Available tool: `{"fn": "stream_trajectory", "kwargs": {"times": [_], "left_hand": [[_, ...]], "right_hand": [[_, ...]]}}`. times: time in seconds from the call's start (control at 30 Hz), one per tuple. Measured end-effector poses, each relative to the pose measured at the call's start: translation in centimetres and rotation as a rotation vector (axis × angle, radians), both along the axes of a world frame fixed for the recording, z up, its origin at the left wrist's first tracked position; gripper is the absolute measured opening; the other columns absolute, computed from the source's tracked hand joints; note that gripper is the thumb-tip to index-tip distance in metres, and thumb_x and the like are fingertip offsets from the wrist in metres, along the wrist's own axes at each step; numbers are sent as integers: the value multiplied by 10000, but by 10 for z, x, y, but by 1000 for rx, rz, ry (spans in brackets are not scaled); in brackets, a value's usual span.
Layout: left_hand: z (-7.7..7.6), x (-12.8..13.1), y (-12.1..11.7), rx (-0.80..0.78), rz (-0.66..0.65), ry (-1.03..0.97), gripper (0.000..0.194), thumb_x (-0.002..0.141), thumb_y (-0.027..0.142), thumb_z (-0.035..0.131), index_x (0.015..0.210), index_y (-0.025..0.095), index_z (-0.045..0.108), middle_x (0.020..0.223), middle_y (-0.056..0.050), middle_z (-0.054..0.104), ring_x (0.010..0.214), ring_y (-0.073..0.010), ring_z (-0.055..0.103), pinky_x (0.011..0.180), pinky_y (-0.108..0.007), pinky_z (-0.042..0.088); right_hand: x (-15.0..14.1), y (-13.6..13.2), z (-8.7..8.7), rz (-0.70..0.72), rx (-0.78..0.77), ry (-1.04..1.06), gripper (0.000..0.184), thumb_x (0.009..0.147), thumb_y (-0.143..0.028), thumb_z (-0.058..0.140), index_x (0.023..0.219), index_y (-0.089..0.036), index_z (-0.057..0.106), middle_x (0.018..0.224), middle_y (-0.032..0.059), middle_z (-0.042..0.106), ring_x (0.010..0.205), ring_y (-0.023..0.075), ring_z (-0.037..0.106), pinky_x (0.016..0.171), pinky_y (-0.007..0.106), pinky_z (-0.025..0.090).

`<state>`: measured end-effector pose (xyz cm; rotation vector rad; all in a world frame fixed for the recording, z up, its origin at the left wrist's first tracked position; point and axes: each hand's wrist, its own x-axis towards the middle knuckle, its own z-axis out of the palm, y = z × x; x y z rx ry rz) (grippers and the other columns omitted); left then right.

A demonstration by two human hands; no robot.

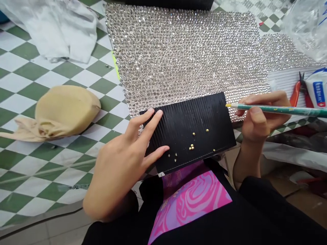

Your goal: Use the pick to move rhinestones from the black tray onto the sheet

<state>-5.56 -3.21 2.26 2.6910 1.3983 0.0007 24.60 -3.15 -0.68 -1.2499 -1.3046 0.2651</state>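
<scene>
A black ribbed tray (184, 126) lies tilted at the table's front edge, its near side over my lap. My left hand (130, 146) grips its left end, with two fingers and the thumb on the upper face; the other fingers are hidden. In my right hand (263, 115) is a green pencil (283, 109), held between thumb and fingers. Its yellow tip points left at the tray's right edge. Several small gold beads (192, 147) lie on the tray, and a few tiny silvery stones (175, 155) sit near my left thumb.
Behind the tray spreads a glittering rhinestone sheet (184, 51) on a green-and-white checked tabletop (22, 98). A knotted beige cloth bundle (67, 109) and a white cloth (61, 30) lie left. Red-handled pliers (296, 92), a white packet (316, 86) and clear plastic (306, 27) are right.
</scene>
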Motion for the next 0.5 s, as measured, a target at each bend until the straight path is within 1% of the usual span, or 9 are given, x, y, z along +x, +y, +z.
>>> {"fn": "stream_trajectory", "kwargs": {"times": [0.07,0.17,0.33,0.4,0.5], "left_hand": [[-2,0,0,-6,-7,-3,644,1014,467,438,1565,167,292,1544,-140,475,1107,-288,697,598,-352,527],[-3,1,1,-9,-6,-8,640,1018,466,424,1570,174,283,1552,-132,465,1091,-290,700,587,-354,516],[-1,1,1,5,10,-24,610,1022,456,409,1556,176,318,1518,-138,496,1057,-293,708,573,-343,496],[0,0,1,-5,21,-23,616,1018,459,419,1556,177,317,1517,-139,495,1059,-297,705,571,-337,488],[0,0,1,-35,33,-10,634,1010,481,431,1563,195,309,1527,-131,482,1050,-300,704,578,-330,489]], "right_hand": [[0,1,0,15,3,2,65,782,-287,668,790,-224,661,679,-10,563,512,118,563,410,291,402],[0,2,1,48,20,6,80,812,-296,661,795,-218,654,685,-8,580,478,113,549,423,306,413],[-2,3,4,68,54,31,76,796,-273,642,760,-207,633,639,-19,561,454,103,523,432,298,416],[-2,3,3,44,62,28,76,804,-282,651,768,-215,642,656,-14,574,459,99,522,430,299,414],[1,5,-2,-20,81,-37,124,832,-338,656,769,-233,639,668,-10,583,453,102,523,422,314,417]]}}
